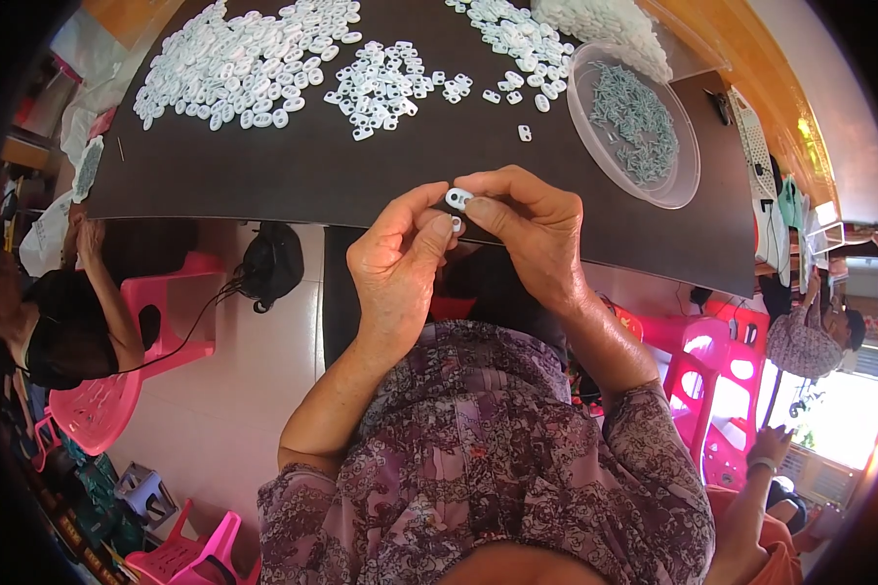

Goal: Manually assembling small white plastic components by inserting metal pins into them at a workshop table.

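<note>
Above the near edge of the dark table, my two hands meet in front of my body. My right hand (537, 224) pinches a white oval plastic piece with dark holes (455, 198) between thumb and fingers. Just below it, my left hand (397, 268) holds a smaller white plastic piece (457, 224) at its thumb tip. The two pieces are close together; I cannot tell whether they touch. Beyond my hands lies a pile of small white two-hole pieces (373, 93). One loose white piece (525, 133) sits apart on the table (224, 175).
A large pile of white oval pieces (239, 63) lies far left, another white pile (517, 44) far right. Small grey screws (639, 122) fill part of a clear round tray (690, 161). Pink chairs (180, 331) stand either side. A person (78, 302) sits left; others are at right.
</note>
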Demonstrator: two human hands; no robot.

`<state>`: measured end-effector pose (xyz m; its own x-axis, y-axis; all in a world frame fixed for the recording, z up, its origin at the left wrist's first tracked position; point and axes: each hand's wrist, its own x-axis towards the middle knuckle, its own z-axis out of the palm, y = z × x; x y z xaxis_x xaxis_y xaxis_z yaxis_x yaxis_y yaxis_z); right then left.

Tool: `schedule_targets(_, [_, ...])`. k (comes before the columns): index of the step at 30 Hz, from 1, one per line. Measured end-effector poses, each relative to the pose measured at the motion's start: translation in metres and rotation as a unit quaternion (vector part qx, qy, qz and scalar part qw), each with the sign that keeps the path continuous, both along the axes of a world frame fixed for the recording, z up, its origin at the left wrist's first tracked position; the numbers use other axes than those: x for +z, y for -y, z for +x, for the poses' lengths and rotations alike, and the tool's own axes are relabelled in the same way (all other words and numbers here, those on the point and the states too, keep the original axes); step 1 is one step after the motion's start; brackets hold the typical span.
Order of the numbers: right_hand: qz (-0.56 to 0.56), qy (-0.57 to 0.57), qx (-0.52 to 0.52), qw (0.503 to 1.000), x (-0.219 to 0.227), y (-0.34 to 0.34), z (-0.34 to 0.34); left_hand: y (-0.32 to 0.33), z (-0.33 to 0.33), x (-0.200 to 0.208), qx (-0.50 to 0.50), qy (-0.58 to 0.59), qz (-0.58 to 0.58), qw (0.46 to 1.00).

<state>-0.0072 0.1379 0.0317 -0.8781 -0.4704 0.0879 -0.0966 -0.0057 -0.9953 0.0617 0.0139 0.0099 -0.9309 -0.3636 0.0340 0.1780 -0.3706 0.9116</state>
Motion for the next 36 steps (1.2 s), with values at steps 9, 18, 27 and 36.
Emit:
schedule_targets(9, [0.089,-0.184,-0.062,0.977,0.000,-0.001,-0.010,0.002,-0.001,0.000,0.005,0.019,-0.024,1.000])
schedule_targets(18, [0.245,-0.548,-0.086,0.795,-0.010,-0.006,-0.041,0.006,-0.004,0.002,0.020,0.027,-0.029,0.999])
schedule_targets(27, [0.059,-0.025,-0.050,0.997,-0.007,-0.007,-0.043,0.015,-0.015,0.005,-0.011,0.052,0.022,0.998])
schedule_targets(36, [0.035,0.077,-0.026,0.996,0.005,-0.007,-0.041,0.012,-0.024,0.013,-0.011,0.078,0.000,0.997])
